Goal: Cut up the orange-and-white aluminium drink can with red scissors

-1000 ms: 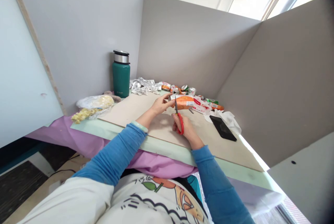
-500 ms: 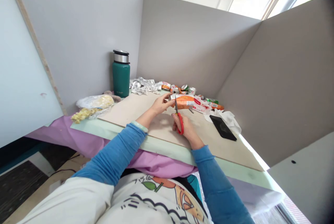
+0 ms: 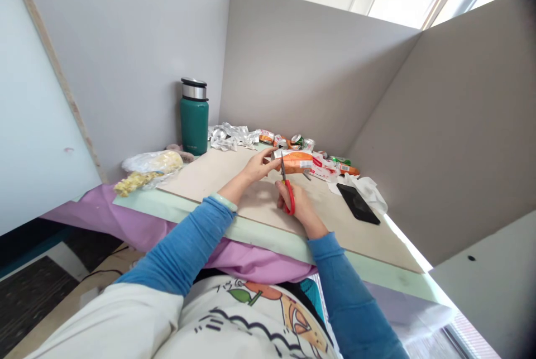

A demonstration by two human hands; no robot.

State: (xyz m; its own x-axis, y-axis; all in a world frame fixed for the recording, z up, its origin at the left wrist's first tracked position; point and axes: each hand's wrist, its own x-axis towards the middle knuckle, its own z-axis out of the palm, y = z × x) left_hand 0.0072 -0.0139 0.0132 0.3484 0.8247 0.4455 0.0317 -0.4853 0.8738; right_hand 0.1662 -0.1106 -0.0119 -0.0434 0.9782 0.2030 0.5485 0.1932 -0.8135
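Note:
My left hand [image 3: 258, 167] pinches the left end of an orange drink can [image 3: 295, 161] that lies on its side on the tan board [image 3: 234, 180]. My right hand [image 3: 298, 206] is closed through the red handles of a pair of scissors [image 3: 286, 188]. The scissor blades point away from me and meet the can close to my left fingertips. A pale bangle sits on my left wrist.
A green flask [image 3: 194, 119] stands at the back left by the grey partition. Crumpled foil [image 3: 232, 137] and several crushed cans [image 3: 301, 142] lie along the back. A black phone [image 3: 357, 204] rests on white tissue at the right. A plastic bag [image 3: 151, 164] lies at the left.

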